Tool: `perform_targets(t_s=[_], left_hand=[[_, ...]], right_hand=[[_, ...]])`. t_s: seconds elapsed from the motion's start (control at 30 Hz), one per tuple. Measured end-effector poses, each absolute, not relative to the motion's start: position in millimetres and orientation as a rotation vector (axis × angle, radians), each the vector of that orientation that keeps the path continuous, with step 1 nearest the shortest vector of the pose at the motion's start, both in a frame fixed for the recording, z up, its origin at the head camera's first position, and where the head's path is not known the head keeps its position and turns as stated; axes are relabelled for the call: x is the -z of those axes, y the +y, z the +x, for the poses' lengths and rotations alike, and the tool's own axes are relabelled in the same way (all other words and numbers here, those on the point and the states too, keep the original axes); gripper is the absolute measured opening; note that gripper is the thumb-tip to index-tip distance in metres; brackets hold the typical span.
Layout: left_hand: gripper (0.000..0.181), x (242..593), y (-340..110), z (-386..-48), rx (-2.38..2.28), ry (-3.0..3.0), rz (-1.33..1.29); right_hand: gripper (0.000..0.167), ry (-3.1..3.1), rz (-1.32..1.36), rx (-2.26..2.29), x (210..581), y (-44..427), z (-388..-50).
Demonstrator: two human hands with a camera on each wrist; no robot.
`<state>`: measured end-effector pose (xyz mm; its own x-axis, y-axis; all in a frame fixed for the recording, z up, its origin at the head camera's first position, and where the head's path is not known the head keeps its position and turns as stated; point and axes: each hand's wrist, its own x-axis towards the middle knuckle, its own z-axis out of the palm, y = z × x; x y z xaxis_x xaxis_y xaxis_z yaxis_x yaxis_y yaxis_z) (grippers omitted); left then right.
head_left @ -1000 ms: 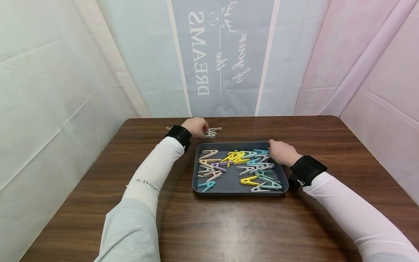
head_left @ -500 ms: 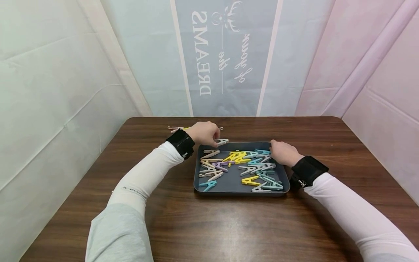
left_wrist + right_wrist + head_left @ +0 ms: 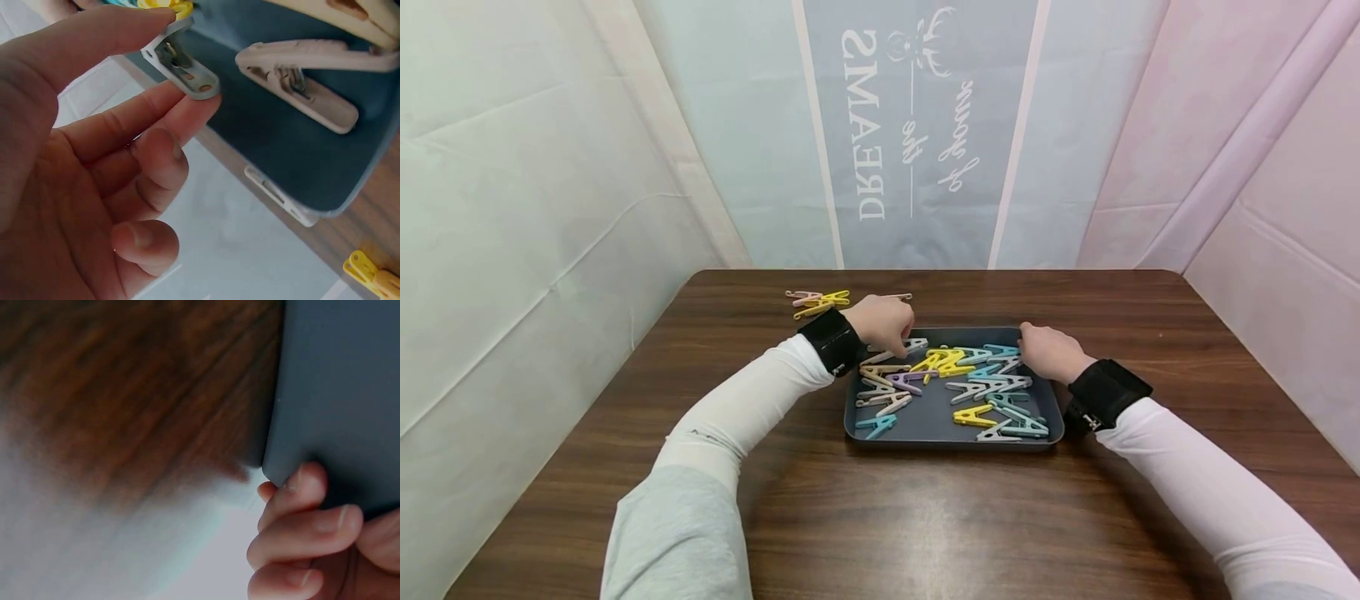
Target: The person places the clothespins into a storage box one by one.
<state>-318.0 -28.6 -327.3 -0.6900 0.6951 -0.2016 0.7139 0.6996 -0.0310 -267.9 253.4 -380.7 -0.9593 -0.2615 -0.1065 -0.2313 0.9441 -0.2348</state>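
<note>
My left hand point(image 3: 883, 323) is over the back left of the dark grey tray point(image 3: 925, 444). In the left wrist view its thumb and fingertip pinch a pale grey clothespin point(image 3: 199, 84), held above the tray floor. A beige clothespin point(image 3: 306, 78) lies in the tray close by. At the tray's back right corner, my right hand point(image 3: 1051, 352) grips the rim, its fingers point(image 3: 312, 537) curled against the wall in the right wrist view. Inside the tray lie several clothespins: yellow ones point(image 3: 942, 360), a purple one point(image 3: 907, 381), a blue one point(image 3: 876, 426) and others in grey and teal.
Behind the tray on the wooden table point(image 3: 925, 525), pink point(image 3: 802, 296) and yellow clothespins point(image 3: 823, 307) lie at the left. A pale clothespin point(image 3: 902, 297) is partly hidden behind my left hand. A printed cloth point(image 3: 925, 167) hangs along the table's back edge.
My left hand has lifted the pale grey clothespin from the table behind the tray and carried it forward over the tray's back left. My right hand stays at the tray corner.
</note>
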Motion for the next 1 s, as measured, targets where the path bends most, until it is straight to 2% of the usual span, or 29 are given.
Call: perform_targets(t_s=[0.17, 0.4, 0.5, 0.77, 1.0], left_hand=[[0.044, 333, -25, -317, 0.201, 2.716, 1.121], [0.049, 337, -18, -318, 0.267, 2.679, 1.129], [0.045, 338, -15, -317, 0.306, 2.673, 1.127], [0.017, 340, -9, -312, 0.373, 2.715, 1.158], [0.015, 350, -7, -312, 0.390, 2.756, 1.243]], right_hand=[[0.036, 2.966, -0.385, 0.317, 379, 252, -268], [0.036, 2.963, -0.386, 0.321, 379, 253, -268], [0.035, 2.961, -0.397, 0.332, 380, 253, -268], [0.035, 2.971, -0.398, 0.328, 379, 254, -268], [0.035, 2.971, -0.420, 0.342, 381, 255, -268]])
